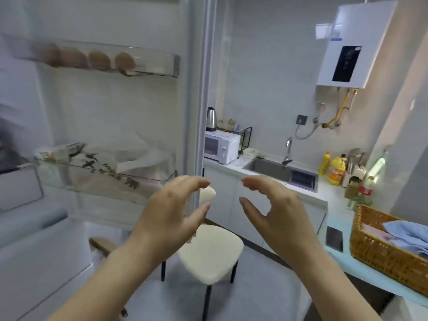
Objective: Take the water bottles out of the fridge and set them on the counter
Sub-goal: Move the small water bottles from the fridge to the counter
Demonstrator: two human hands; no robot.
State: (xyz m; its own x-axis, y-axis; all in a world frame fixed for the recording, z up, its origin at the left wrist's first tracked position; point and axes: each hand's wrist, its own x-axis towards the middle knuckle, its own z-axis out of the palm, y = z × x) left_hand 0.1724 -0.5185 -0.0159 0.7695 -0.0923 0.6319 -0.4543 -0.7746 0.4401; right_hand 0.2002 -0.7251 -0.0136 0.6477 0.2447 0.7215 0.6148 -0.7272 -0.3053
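Fridge door (115, 107) open; left hand (171, 212), right hand (278, 209): grip half-curled, empty.

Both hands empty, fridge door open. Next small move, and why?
Probably reach the left hand further left, into the fridge compartment at the frame's edge. It and the right hand hold nothing, and the door shelves show only eggs and bags.

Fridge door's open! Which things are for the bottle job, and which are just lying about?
For the job: open white fridge door, white counter, empty left hand, empty right hand.
Lying about: brown eggs, white microwave, woven basket, cream chair, black phone.
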